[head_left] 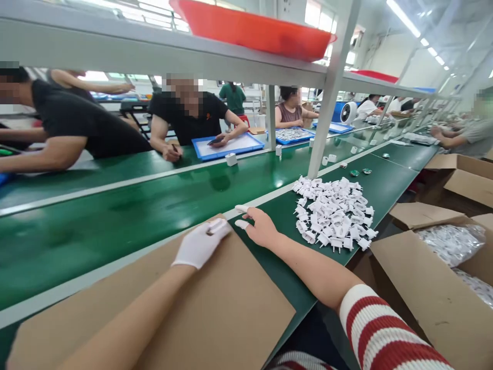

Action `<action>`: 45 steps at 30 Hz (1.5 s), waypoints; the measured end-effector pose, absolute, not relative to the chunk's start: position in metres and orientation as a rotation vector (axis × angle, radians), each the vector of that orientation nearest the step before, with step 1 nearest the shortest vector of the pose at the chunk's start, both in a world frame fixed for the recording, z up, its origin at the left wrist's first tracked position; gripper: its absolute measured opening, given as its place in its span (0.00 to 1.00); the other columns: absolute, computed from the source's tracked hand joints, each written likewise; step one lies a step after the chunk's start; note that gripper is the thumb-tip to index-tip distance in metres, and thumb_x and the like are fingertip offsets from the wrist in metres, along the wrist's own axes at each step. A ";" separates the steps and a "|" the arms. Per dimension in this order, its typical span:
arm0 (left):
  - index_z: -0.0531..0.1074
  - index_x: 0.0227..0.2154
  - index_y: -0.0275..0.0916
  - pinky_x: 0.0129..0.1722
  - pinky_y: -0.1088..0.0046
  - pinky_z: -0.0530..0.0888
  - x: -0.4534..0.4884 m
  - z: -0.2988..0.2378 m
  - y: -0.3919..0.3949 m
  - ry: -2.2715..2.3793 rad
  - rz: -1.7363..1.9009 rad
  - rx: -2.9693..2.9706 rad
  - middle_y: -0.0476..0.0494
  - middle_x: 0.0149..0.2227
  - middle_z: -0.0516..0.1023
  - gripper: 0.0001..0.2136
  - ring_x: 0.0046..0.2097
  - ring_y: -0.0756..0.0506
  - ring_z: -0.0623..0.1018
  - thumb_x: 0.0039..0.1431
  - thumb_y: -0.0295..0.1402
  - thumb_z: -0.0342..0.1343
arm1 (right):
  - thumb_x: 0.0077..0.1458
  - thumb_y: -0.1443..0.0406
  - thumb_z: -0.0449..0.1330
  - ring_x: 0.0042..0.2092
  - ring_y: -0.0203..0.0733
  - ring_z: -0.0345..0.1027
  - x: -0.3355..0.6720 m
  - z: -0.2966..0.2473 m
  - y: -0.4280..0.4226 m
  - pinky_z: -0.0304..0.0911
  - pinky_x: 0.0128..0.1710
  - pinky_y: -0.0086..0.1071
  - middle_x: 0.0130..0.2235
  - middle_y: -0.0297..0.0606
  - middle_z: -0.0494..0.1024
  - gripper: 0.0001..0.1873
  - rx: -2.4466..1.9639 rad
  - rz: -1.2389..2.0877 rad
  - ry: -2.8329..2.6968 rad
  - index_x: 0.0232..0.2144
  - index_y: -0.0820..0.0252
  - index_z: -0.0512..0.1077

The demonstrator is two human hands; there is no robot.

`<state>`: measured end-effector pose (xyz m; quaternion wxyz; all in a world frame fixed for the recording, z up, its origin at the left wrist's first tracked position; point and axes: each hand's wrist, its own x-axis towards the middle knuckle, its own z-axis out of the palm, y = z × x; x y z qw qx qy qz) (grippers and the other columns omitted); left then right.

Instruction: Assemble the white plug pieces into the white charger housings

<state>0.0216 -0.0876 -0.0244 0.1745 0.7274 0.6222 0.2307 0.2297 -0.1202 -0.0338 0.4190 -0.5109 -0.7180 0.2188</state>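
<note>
My left hand, in a white glove, rests over the far corner of a brown cardboard sheet. Its fingers are bent together and a little blurred; what they hold, if anything, does not show. Just right of that corner is my right hand, bare except for white covers on two fingertips. Those fingertips are apart with nothing between them, above the pale edge strip of the green bench. Farther right, a heap of white plug housings with pins lies on the bench.
A shelf post rises behind the heap; an orange tray sits overhead. Green belt runs beyond, carrying scattered white pieces. Co-workers sit opposite with blue trays. Open cartons with bagged parts stand at right.
</note>
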 end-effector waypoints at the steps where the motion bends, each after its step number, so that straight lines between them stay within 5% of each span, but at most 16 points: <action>1: 0.75 0.32 0.45 0.43 0.60 0.76 0.014 -0.020 -0.074 1.844 0.651 2.037 0.43 0.34 0.82 0.19 0.41 0.34 0.81 0.57 0.56 0.57 | 0.66 0.65 0.59 0.54 0.46 0.71 0.234 -0.035 -0.118 0.65 0.58 0.38 0.53 0.42 0.79 0.20 -1.337 0.526 -1.775 0.59 0.57 0.73; 7: 0.72 0.39 0.40 0.53 0.52 0.75 -0.029 0.002 -0.013 2.212 0.334 1.787 0.36 0.53 0.81 0.24 0.56 0.27 0.78 0.64 0.55 0.43 | 0.63 0.61 0.63 0.61 0.48 0.67 0.270 -0.013 -0.096 0.63 0.62 0.37 0.61 0.45 0.75 0.24 -1.769 0.523 -1.844 0.60 0.59 0.72; 9: 0.71 0.52 0.33 0.55 0.48 0.74 -0.031 0.003 -0.018 2.329 0.287 1.635 0.24 0.61 0.73 0.34 0.61 0.22 0.73 0.60 0.60 0.45 | 0.64 0.59 0.62 0.66 0.48 0.62 0.295 0.002 -0.077 0.60 0.65 0.37 0.65 0.44 0.70 0.27 -1.964 0.391 -1.849 0.64 0.57 0.69; 12: 0.53 0.69 0.25 0.58 0.38 0.71 -0.020 -0.006 -0.042 2.576 0.747 1.425 0.14 0.68 0.60 0.54 0.65 0.16 0.66 0.48 0.64 0.55 | 0.66 0.57 0.59 0.71 0.57 0.52 0.341 0.024 -0.043 0.55 0.68 0.46 0.73 0.49 0.57 0.31 -2.197 0.269 -1.752 0.68 0.59 0.64; 17: 0.61 0.67 0.37 0.69 0.40 0.60 -0.003 -0.023 -0.072 2.278 1.279 1.959 0.26 0.72 0.58 0.39 0.71 0.24 0.60 0.59 0.57 0.49 | 0.62 0.42 0.58 0.74 0.77 0.40 0.397 0.037 -0.002 0.40 0.70 0.66 0.77 0.52 0.44 0.44 -2.465 0.332 -1.626 0.72 0.57 0.59; 21: 0.68 0.63 0.33 0.69 0.40 0.60 -0.005 -0.030 -0.068 2.126 1.217 2.167 0.21 0.70 0.61 0.34 0.73 0.24 0.59 0.60 0.51 0.48 | 0.58 0.40 0.59 0.70 0.82 0.52 0.405 0.035 0.002 0.49 0.65 0.73 0.74 0.64 0.53 0.49 -2.564 0.457 -1.654 0.70 0.64 0.62; 24: 0.68 0.64 0.44 0.67 0.37 0.62 -0.015 -0.036 -0.058 2.083 1.268 2.145 0.31 0.71 0.62 0.33 0.73 0.24 0.58 0.57 0.50 0.51 | 0.54 0.50 0.65 0.61 0.73 0.68 0.397 0.035 -0.009 0.66 0.58 0.60 0.67 0.64 0.67 0.40 -2.510 0.541 -1.806 0.64 0.66 0.71; 28: 0.66 0.63 0.61 0.65 0.34 0.63 -0.023 -0.046 -0.035 2.063 1.339 2.103 0.48 0.70 0.65 0.32 0.71 0.24 0.61 0.53 0.50 0.53 | 0.45 0.62 0.71 0.56 0.59 0.75 0.376 0.039 -0.043 0.72 0.53 0.42 0.60 0.48 0.77 0.33 -2.324 0.614 -2.075 0.56 0.56 0.78; 31: 0.71 0.62 0.47 0.67 0.38 0.62 -0.016 -0.043 -0.038 2.034 1.274 2.147 0.37 0.67 0.69 0.31 0.67 0.24 0.68 0.54 0.47 0.54 | 0.42 0.67 0.70 0.59 0.56 0.74 0.350 0.043 -0.079 0.70 0.56 0.38 0.62 0.41 0.76 0.34 -2.177 0.601 -2.312 0.55 0.50 0.78; 33: 0.73 0.60 0.36 0.68 0.44 0.64 -0.008 -0.036 -0.053 2.052 1.136 2.157 0.29 0.65 0.71 0.29 0.66 0.27 0.69 0.57 0.43 0.53 | 0.44 0.69 0.68 0.60 0.57 0.73 0.333 0.045 -0.100 0.69 0.58 0.40 0.61 0.45 0.77 0.31 -2.071 0.539 -2.507 0.54 0.54 0.79; 36: 0.72 0.62 0.35 0.70 0.52 0.61 -0.007 -0.018 -0.067 2.037 0.875 2.248 0.31 0.67 0.68 0.29 0.69 0.31 0.66 0.58 0.39 0.56 | 0.48 0.71 0.62 0.57 0.57 0.75 0.325 0.041 -0.108 0.69 0.58 0.43 0.55 0.50 0.81 0.24 -1.864 0.395 -2.808 0.50 0.62 0.79; 40: 0.72 0.63 0.33 0.70 0.53 0.59 -0.045 0.021 -0.092 1.962 0.545 2.343 0.28 0.71 0.61 0.32 0.70 0.30 0.63 0.57 0.44 0.61 | 0.46 0.74 0.56 0.55 0.49 0.77 0.334 0.023 -0.087 0.67 0.60 0.38 0.49 0.41 0.84 0.23 -1.703 0.278 -2.643 0.43 0.58 0.81; 45: 0.76 0.57 0.34 0.59 0.48 0.68 -0.136 0.065 -0.172 2.362 0.303 2.073 0.27 0.60 0.74 0.25 0.59 0.30 0.73 0.64 0.46 0.56 | 0.47 0.74 0.54 0.51 0.46 0.80 0.344 0.008 -0.088 0.70 0.55 0.36 0.50 0.42 0.84 0.28 -1.811 0.368 -2.462 0.49 0.59 0.80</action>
